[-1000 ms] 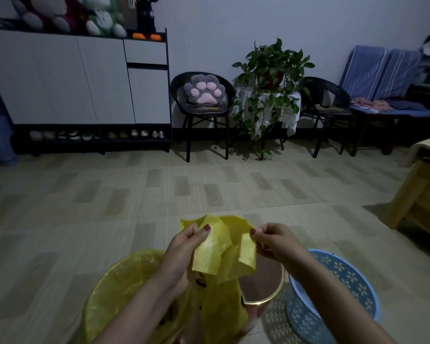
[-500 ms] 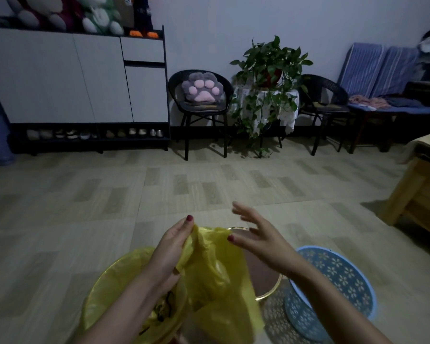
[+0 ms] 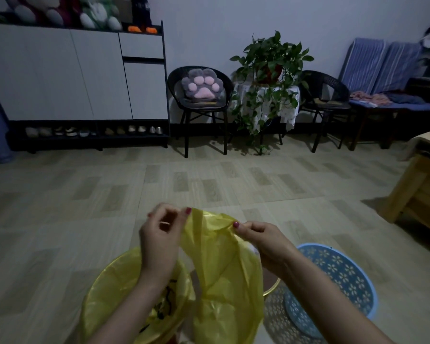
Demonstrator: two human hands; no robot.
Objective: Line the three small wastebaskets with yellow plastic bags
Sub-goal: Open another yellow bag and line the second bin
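- Far left at about 7 o'clock: lined bin (image 3: 104, 294) sits on the floor (image 3: 60, 219), a yellow liner already over its rim, something dark and squiggly printed inside.
- Left hand (image 3: 159, 242) is up above that bin's right edge, thumb and fingers pinched on the left edge of the loose bag (image 3: 219, 264).
- That bag is dead centre at 6 o'clock, stretched between both hands and hanging down over the middle bin (image 3: 271, 286). Only a bit of that bin's gold rim and brownish inside peeks out at the bag's right, so can't tell how far in the bag goes.
- Right hand (image 3: 263, 244) pinches the bag's top right edge, thumb on top, knuckles curled.
- Blue bin (image 3: 343, 274) at 5 o'clock, flower cut-outs, bare inside, just beside the middle one.
- Back wall, left to right: white cabinet (image 3: 60, 73) at 10 o'clock, chair with a paw cushion (image 3: 202, 86) at 12, plant (image 3: 268, 63) at 1.
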